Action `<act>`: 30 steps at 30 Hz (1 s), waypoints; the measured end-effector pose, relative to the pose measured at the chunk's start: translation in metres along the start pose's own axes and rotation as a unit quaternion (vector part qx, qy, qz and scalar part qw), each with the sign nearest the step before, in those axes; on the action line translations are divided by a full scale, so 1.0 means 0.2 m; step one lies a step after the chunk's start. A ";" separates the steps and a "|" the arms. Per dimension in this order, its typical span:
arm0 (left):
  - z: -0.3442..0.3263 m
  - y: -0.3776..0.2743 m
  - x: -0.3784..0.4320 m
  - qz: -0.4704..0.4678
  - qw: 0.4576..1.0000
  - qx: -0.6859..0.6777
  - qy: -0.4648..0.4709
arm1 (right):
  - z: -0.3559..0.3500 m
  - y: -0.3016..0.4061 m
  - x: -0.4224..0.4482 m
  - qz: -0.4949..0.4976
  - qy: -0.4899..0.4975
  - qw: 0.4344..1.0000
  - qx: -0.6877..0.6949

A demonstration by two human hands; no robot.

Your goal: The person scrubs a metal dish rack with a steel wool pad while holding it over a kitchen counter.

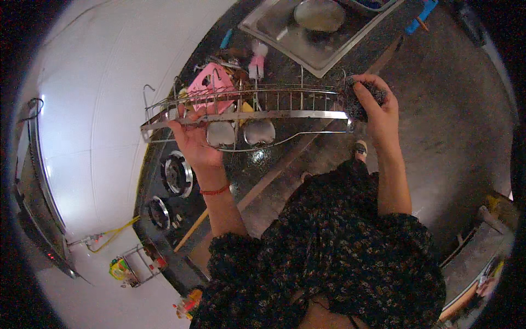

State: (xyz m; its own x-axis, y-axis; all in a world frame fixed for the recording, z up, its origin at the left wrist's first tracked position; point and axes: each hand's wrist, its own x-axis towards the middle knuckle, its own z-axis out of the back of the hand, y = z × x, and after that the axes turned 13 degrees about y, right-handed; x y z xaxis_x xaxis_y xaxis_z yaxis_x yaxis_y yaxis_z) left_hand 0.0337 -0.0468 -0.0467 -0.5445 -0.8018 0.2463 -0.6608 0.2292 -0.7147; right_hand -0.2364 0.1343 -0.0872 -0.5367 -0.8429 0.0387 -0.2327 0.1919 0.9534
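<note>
A long metal wire rack (283, 115) with upright hooks is held up across the view, above the dark counter. My left hand (197, 140) grips its lower rail near the left end. Two rounded metal plates (259, 132) show on the rack's underside, right of that hand. My right hand (384, 100) pinches a dark metal scouring pad (363, 98) at the rack's right end. The pad hides that corner, so I cannot tell how firmly it touches the rail.
Behind the rack, a pink plastic basket (209, 84) stands among utensils, near a pink-handled brush (257, 61). A steel sink (279, 26) holding a round metal dish (319, 15) is at the top. Gas burners (177, 174) lie lower left beside the white wall (94, 123).
</note>
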 end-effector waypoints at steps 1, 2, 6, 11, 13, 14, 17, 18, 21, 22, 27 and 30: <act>0.02 0.03 -0.02 0.005 0.998 0.029 -0.053 | 0.00 -0.01 -0.01 -0.019 -0.003 1.000 -0.014; 0.02 0.09 -0.05 0.011 0.993 0.058 -0.105 | 0.00 -0.03 -0.01 -0.039 -0.005 0.999 -0.028; 0.16 0.21 -0.12 0.017 0.988 0.034 -0.147 | 0.01 -0.16 -0.01 -0.060 -0.009 0.997 -0.053; 0.29 0.32 -0.19 0.024 0.991 -0.013 -0.133 | 0.03 -0.30 -0.02 -0.104 -0.012 0.994 -0.024; 0.26 0.33 -0.20 0.045 0.984 0.037 -0.168 | 0.04 -0.36 -0.01 -0.099 -0.015 0.994 -0.043; 0.28 0.34 -0.21 0.048 0.982 0.042 -0.180 | 0.06 -0.39 0.00 -0.100 -0.015 0.993 -0.062; 0.38 0.38 -0.22 0.043 0.985 -0.010 -0.168 | 0.03 -0.37 0.03 -0.104 -0.003 0.990 -0.095; 0.40 0.38 -0.22 0.041 0.983 0.007 -0.178 | 0.01 -0.36 0.03 -0.104 0.001 0.989 -0.101; 0.38 0.38 -0.22 0.063 0.983 0.030 -0.173 | 0.02 -0.38 0.04 -0.099 -0.009 0.987 -0.125; 0.34 0.37 -0.21 0.080 0.981 0.025 -0.176 | 0.02 -0.38 0.04 -0.110 -0.007 0.988 -0.105; 0.29 0.44 -0.35 0.161 0.966 -0.090 -0.181 | 0.05 -0.40 0.03 -0.111 -0.011 0.990 -0.090; 0.15 0.52 -0.40 0.140 0.968 -0.117 -0.175 | 0.04 -0.38 0.02 -0.093 0.004 0.990 -0.105</act>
State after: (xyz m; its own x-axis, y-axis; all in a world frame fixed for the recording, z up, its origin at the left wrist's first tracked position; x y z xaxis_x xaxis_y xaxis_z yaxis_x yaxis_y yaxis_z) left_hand 0.0239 0.0246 -0.1611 -0.5379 -0.8186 -0.2015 -0.6337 0.5502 -0.5438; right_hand -0.2280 0.1199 -0.1614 -0.4944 -0.8574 -0.1430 -0.1526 -0.0764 0.9853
